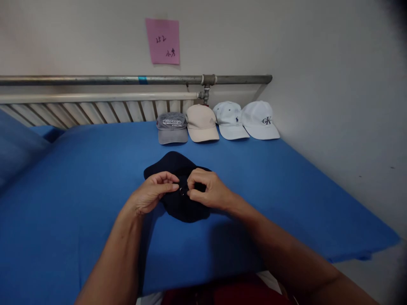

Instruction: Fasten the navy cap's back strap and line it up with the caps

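Note:
A dark navy or black baseball cap (186, 210) lies on the blue cloth in front of me. A small shiny metal buckle (182, 191) shows on its adjusting strap, between my two hands. From the left, my left hand (155, 191) pinches the dark cap beside the buckle, thumb and forefinger close together. My right hand (208, 188) is curled on the other side, its thumb and fingertips closed on the strap. The strap's exact path is hard to make out against the dark fabric, and my right fingers hide part of it.
Along the back stand a grey cap (172, 128), a beige cap (202, 123), a pale cap with a small logo (230, 120) and a white cap (260, 120). Behind them are a radiator (127, 111) and a metal pipe (101, 80). A wall borders the blue-covered table (95, 178) on the right.

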{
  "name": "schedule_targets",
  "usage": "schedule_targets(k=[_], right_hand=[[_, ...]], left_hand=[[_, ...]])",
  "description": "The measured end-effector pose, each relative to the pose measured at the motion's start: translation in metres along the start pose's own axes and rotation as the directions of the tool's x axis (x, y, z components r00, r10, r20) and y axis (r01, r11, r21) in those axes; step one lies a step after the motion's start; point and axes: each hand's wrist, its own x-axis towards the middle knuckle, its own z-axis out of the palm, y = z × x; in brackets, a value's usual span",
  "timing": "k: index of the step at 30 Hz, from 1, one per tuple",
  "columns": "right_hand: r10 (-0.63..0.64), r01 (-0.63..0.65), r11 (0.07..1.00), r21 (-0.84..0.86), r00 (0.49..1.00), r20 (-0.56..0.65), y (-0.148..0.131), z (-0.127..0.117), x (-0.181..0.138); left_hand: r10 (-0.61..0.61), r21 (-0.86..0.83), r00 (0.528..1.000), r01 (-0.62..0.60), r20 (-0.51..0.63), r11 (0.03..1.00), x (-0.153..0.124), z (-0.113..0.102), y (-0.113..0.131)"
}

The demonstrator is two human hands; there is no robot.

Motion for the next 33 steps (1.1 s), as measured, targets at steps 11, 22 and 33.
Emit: schedule_targets(k=[11,22,33], right_hand=[[-0.068,0.073,0.992,-0.1,0.996,0.053,-0.001,0.004,0.001],[-0.116,0.116,0.993,0.008,0.992,0.039,0.004,-0.016,0.0],[-0.107,0.107,0.994,-0.002,0.989,0.105,0.003,-0.018,0.001]], left_hand=[[0.046,0.058,0.999,-0.046,-0.012,0.997,0.0,0.005,-0.001],[0.053,0.0,0.995,-0.053,-0.084,0.999,-0.002,0.001,0.0],[0.061,0.005,0.997,-0.061,-0.057,0.998,-0.001,0.0,0.0]])
